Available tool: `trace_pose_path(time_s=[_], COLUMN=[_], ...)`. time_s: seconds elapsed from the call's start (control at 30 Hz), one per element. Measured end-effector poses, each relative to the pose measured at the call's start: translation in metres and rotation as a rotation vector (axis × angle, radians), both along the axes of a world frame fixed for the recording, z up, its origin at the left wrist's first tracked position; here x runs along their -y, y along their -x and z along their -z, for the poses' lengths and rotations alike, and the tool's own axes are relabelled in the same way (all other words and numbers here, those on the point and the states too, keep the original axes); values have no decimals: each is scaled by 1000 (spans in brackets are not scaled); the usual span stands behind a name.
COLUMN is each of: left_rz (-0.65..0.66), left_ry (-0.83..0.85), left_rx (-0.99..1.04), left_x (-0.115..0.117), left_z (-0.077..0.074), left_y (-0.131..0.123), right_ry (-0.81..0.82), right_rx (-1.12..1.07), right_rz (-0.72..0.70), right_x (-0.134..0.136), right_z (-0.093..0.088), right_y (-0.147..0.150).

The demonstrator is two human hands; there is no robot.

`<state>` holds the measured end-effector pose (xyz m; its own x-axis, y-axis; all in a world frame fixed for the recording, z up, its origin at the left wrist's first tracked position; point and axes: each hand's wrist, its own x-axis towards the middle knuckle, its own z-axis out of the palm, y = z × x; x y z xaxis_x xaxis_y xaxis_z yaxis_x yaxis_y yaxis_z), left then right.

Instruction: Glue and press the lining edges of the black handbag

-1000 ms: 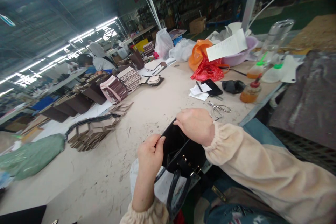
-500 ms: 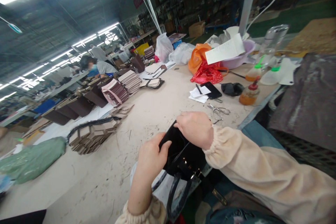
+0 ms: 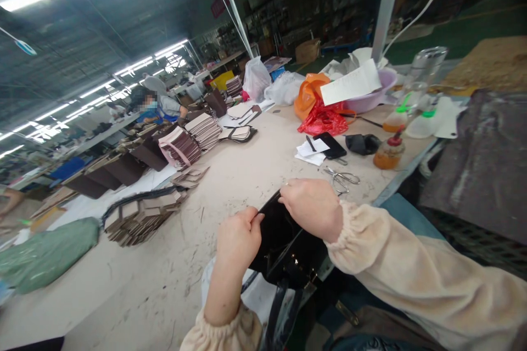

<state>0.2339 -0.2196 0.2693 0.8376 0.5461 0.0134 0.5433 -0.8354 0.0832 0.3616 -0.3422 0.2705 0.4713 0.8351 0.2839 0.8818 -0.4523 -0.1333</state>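
Observation:
A black handbag [image 3: 272, 230] with gold-coloured fittings is at the near edge of the worktable, its mouth held apart. My left hand [image 3: 239, 238] pinches the bag's far rim at its left end, thumb over the edge. Farther right along that rim, my right hand [image 3: 310, 205] is closed on it with the fingers curled over. The dark inside of the bag shows between my hands. Its wrapped handles [image 3: 276, 307] hang down on the near side over white material. Scissors [image 3: 342, 176] lie just beyond my right hand.
Stacks of cut pieces [image 3: 142, 216] and a green plastic bag [image 3: 53, 252] lie to the left. Right of centre are a black phone [image 3: 331, 145], a glue bottle [image 3: 389, 152], a red plastic bag [image 3: 323, 118] and a purple basin [image 3: 374, 96]. A co-worker [image 3: 164, 104] sits farther back.
My left thumb has moved from the bag's inner face up to its rim. The bag's mouth gapes wider, and my right hand has shifted slightly right and down.

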Motion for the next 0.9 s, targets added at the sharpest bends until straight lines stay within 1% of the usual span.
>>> trace_pose_path(time_s=[0.3,0.6,0.77,0.9], left_rz=[20,21,41,32], left_ry=[40,71,64,65], left_rx=[56,78,78,78], left_x=[3,6,5,2], left_z=[6,6,8,9], left_y=[4,6,7,7], right_ry=[7,-18,-13,-2], right_rx=[9,14,16,12], right_rz=[23,38,35,35], right_x=[2,3,3,4], right_z=[-2,-2,-2,-3], right_y=[-2,-1,-2,-1])
